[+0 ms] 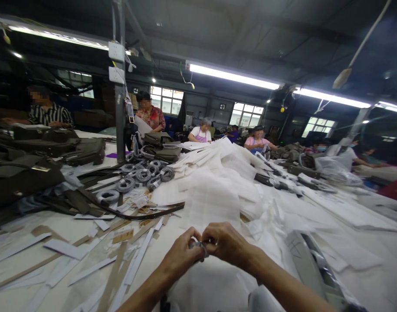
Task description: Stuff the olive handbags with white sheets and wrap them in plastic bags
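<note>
My left hand (184,250) and my right hand (224,242) meet low in the middle of the view. Both are closed, fingertips together, on a small grey loop-shaped piece (201,248). Fingers cover much of it, so its exact kind is hidden. Just beyond my hands rises a heap of thin white packing sheets (214,199). To the left of the sheets lie several grey coiled straps (143,175) that look wrapped in clear plastic. A dark strap (152,214) stretches across the table toward the white heap.
Cardboard and paper strips (120,260) litter the table's left side. Dark bags (25,177) are piled farther left, near a metal post (120,104). At right stands a grey device (315,268). Several co-workers, one in a red patterned shirt (154,119), are around the table.
</note>
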`<state>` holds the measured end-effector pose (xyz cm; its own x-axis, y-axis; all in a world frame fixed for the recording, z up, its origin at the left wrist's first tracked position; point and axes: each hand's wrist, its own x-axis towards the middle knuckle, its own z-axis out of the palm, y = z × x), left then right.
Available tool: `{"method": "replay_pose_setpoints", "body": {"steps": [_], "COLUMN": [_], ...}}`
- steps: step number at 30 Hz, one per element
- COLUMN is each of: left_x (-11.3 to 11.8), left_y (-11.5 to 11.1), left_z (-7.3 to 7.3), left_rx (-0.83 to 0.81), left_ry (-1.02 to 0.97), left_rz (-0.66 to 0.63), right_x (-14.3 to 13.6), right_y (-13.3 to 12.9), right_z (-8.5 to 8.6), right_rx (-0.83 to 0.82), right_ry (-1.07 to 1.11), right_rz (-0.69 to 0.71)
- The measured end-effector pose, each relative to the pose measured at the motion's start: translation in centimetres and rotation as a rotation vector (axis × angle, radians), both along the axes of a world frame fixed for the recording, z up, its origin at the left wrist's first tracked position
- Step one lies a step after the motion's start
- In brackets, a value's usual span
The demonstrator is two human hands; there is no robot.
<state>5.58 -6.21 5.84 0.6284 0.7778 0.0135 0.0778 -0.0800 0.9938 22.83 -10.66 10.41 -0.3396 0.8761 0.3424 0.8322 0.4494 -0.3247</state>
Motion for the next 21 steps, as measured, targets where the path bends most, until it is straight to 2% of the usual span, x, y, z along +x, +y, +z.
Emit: {"method": "replay_pose_setpoints", "body": {"steps": [2,4,10,13,17,21], "left_x": [0.2,0.2,-0.9,-1.4,-1.4,-0.8], "left_y": [0.3,0.7,0.9,0.6,0.2,0.2], "left_z": [-0.2,-0.3,0.2,0.4,0.5,0.5], "left_rx": [-0.066,-0.162,-0.340,-0.392,-0.356,-0.337], "left_ry": [-0.075,-0.137,-0.250,-0.299,-0.273,-0.218], "left_rz": [0.000,-0.012,-0.023,-0.086,-0.079,-0.012], "right_x": [-0.1,-0.2,-1.2,-1.2,-1.2,0.2], "right_y": [-0.1,-0.4,-3.0,-4.2,-4.9,-6.2], "right_z": [-0.4,-0.5,0.9,0.1,-2.0,-2.3], "right_rx": [0.137,0.201,0.145,0.172,0.145,0.106], "right_ry": [-0.173,-0.314,-0.486,-0.507,-0.423,-0.090], "right_rz": [0.043,0.081,0.082,0.034,-0.029,-0.131]}}
